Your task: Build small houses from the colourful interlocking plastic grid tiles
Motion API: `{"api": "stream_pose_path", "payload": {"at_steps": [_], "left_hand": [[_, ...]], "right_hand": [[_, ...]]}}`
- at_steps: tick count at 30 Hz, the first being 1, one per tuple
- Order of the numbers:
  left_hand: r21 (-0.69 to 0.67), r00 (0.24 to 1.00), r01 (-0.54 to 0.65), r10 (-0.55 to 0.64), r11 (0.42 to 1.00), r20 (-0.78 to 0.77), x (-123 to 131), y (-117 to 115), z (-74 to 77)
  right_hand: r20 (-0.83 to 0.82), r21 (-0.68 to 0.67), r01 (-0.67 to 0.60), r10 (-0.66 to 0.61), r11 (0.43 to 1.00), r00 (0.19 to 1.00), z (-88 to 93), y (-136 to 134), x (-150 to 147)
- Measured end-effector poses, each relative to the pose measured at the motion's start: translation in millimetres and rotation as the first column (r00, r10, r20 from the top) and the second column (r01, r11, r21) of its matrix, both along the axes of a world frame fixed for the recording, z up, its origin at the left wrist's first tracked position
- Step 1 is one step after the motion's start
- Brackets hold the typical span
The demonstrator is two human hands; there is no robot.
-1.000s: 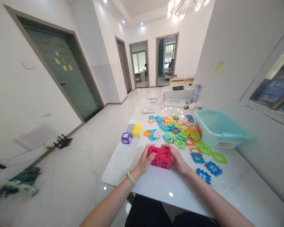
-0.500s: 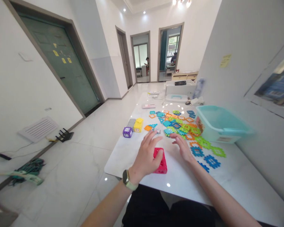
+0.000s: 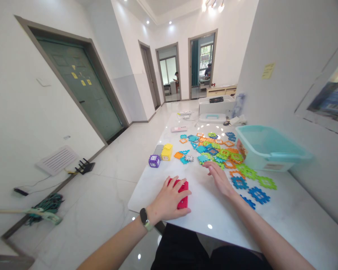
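Observation:
My left hand (image 3: 169, 200) wraps over a red block cube (image 3: 183, 193) that rests on the white table (image 3: 202, 213) near its front left corner. My right hand (image 3: 220, 178) lies flat and open on the table just right of the cube, its fingertips close to a pile of coloured flat puzzle tiles (image 3: 216, 152). Blue tiles (image 3: 257, 195) and green tiles (image 3: 249, 173) lie beside my right forearm.
A purple cube (image 3: 154, 161), a yellow cube (image 3: 166, 152) and a grey block (image 3: 158, 149) stand by the table's left edge. A teal plastic bin (image 3: 266, 150) sits against the right wall. White boxes (image 3: 216, 105) and a pink phone (image 3: 178, 129) are at the far end.
Both hands held the red cube a second ago. My right hand let go and moved toward the tiles, while my left hand slid the cube left toward the table's edge.

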State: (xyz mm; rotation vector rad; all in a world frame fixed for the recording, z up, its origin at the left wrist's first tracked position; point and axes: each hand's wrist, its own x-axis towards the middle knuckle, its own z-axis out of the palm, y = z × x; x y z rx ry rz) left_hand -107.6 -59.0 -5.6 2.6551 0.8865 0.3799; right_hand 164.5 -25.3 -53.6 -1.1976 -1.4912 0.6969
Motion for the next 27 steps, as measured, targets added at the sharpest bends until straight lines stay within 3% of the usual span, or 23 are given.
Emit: {"api": "stream_pose_path", "payload": {"at_steps": [6,11,13,15,17,22,24,27], "left_hand": [[-0.007,0.993,-0.042,0.041,0.999,-0.112,-67,27,13.8],[-0.042,0.995,-0.072,0.069,0.997,-0.071,-94,66,18.2],[-0.041,0.967,-0.241,0.244,0.97,0.068,-96,87,21.2],[-0.016,0.859,-0.484,0.479,0.875,0.184,-92,110,24.0],[0.006,0.784,-0.604,0.594,0.797,0.18,-84,131,24.5],[0.006,0.682,-0.731,0.731,0.682,-0.025,-65,155,15.3],[0.009,0.663,-0.747,0.745,0.665,-0.073,-63,151,16.6],[0.048,0.678,-0.73,0.731,0.682,-0.075,-60,139,32.1]], "right_hand": [[0.135,0.055,0.02,-0.027,0.998,0.99,4.3,2,2],[0.122,0.068,0.025,-0.033,0.997,0.992,7.7,1,1],[0.112,0.071,0.028,-0.036,0.997,0.993,7.4,1,2],[0.111,0.073,0.032,-0.04,0.997,0.993,6.5,2,3],[0.109,0.079,0.032,-0.041,0.996,0.993,5.4,3,3],[0.135,0.083,0.019,-0.03,0.996,0.99,4.7,3,3],[0.15,0.086,0.028,-0.041,0.996,0.988,4.9,3,3],[0.168,0.091,0.048,-0.063,0.995,0.984,4.7,4,2]]}}
